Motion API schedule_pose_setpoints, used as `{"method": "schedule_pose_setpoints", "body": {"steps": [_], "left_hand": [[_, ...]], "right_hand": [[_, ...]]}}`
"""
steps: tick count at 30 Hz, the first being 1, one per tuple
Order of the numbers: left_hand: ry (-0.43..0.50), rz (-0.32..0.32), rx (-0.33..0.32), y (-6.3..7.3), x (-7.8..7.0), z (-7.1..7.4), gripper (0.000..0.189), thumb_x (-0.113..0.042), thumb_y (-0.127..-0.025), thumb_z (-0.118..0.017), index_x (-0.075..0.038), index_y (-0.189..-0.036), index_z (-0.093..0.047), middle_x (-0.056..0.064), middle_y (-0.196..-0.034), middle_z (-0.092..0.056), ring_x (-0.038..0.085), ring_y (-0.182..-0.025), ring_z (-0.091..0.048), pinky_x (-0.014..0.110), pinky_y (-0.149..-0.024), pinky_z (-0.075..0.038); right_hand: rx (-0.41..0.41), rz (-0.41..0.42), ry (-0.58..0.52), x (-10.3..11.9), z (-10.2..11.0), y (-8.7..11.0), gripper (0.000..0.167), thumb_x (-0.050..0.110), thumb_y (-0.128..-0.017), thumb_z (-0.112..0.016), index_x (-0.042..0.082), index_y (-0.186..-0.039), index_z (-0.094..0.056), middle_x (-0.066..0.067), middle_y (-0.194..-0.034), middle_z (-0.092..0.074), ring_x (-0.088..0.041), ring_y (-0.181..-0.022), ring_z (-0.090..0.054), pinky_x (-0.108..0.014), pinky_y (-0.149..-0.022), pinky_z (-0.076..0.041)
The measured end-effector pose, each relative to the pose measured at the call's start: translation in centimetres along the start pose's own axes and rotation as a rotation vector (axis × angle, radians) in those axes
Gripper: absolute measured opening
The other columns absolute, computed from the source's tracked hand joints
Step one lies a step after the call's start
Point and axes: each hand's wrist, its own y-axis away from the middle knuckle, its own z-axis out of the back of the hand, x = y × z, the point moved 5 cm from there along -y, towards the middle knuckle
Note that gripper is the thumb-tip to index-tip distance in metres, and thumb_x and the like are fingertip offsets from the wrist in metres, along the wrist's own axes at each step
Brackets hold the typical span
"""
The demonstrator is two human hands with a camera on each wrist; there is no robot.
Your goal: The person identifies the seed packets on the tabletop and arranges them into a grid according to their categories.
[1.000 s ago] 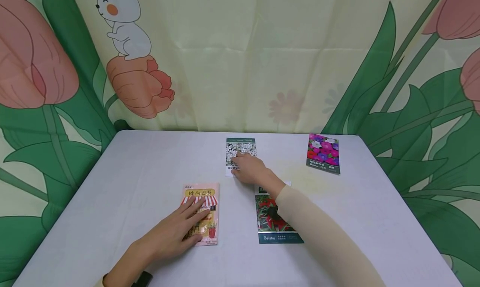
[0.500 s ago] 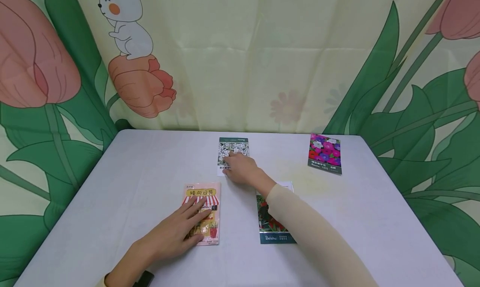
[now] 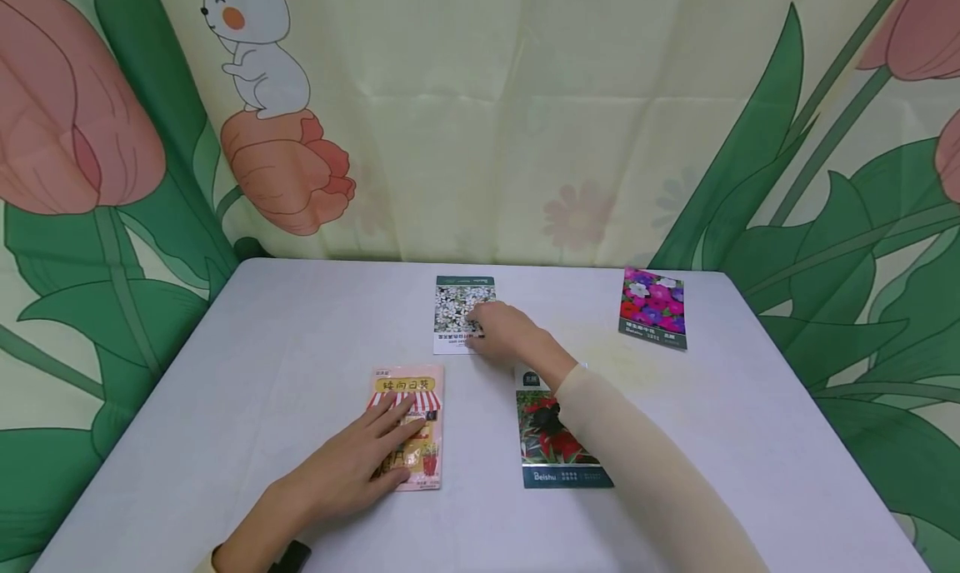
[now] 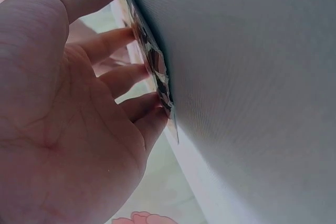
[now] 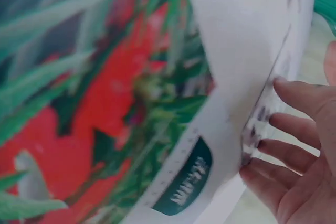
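My left hand [image 3: 347,460] rests spread on a pink seed packet [image 3: 408,383], covering its lower left part. In the left wrist view its fingertips touch the face of that packet [image 4: 153,61]. Farther up the table, my right hand [image 3: 512,336] touches the right side of a seed packet with white flowers [image 3: 453,306]. The right wrist view shows the extended fingertips of that hand [image 5: 302,150] against the packet's face. Beneath the right forearm lies a seed packet with red flowers [image 3: 534,441], partly hidden by the sleeve.
A seed packet with pink and purple flowers [image 3: 652,306] lies slightly turned near the table's back right. The white-covered table [image 3: 300,331] ends at a patterned curtain [image 3: 450,156]. A dark band [image 3: 291,556] shows at the left wrist.
The white-flower packet has slid left under my right hand, which then shifted back right across it. My left hand stays on the pink packet. The view has drifted slightly.
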Motion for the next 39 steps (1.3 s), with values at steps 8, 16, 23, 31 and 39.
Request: {"method": "schedule_pose_setpoints", "body": {"steps": [8,16,23,31,39], "left_hand": [[-0.001,-0.002,0.000,-0.1,0.0,0.0,0.067,-0.046,-0.102,-0.067,-0.025,-0.162,-0.045,0.005,-0.175,-0.033,0.038,-0.165,-0.023,0.060,-0.127,-0.036],[0.007,0.005,0.014,-0.2,-0.1,0.0,0.069,-0.048,-0.102,-0.066,-0.025,-0.163,-0.044,0.004,-0.176,-0.031,0.037,-0.166,-0.022,0.060,-0.127,-0.036],[-0.001,-0.024,-0.005,0.0,-0.2,0.2,0.067,-0.047,-0.102,-0.066,-0.023,-0.162,-0.046,0.006,-0.175,-0.034,0.040,-0.164,-0.026,0.063,-0.125,-0.038],[-0.008,-0.021,-0.008,-0.1,-0.2,0.1,0.067,-0.047,-0.102,-0.066,-0.025,-0.162,-0.046,0.005,-0.175,-0.033,0.038,-0.165,-0.025,0.060,-0.126,-0.038],[-0.013,-0.030,-0.017,0.0,-0.1,0.1,0.066,-0.048,-0.103,-0.065,-0.025,-0.162,-0.046,0.006,-0.175,-0.034,0.039,-0.164,-0.026,0.061,-0.125,-0.038]], "right_hand": [[0.018,0.029,0.044,1.4,-0.4,-1.0,0.049,0.034,-0.106,-0.065,0.009,-0.148,-0.062,-0.013,-0.154,-0.061,-0.033,-0.143,-0.059,-0.049,-0.119,-0.050],[0.011,0.007,0.061,2.6,-0.6,-1.8,0.047,0.036,-0.106,-0.066,0.010,-0.145,-0.064,-0.012,-0.152,-0.063,-0.031,-0.137,-0.064,-0.048,-0.113,-0.055],[-0.007,0.011,0.067,3.5,-1.1,-2.5,0.045,0.037,-0.106,-0.065,0.010,-0.142,-0.066,-0.011,-0.143,-0.069,-0.030,-0.133,-0.066,-0.047,-0.110,-0.057],[-0.026,-0.001,0.081,4.5,-1.5,-3.0,0.046,0.039,-0.107,-0.062,0.011,-0.144,-0.065,-0.011,-0.153,-0.062,-0.029,-0.141,-0.061,-0.046,-0.113,-0.055],[-0.041,-0.009,0.084,5.3,-1.6,-3.2,0.045,0.039,-0.107,-0.062,0.011,-0.141,-0.067,-0.011,-0.156,-0.060,-0.028,-0.144,-0.059,-0.046,-0.114,-0.055]]}}
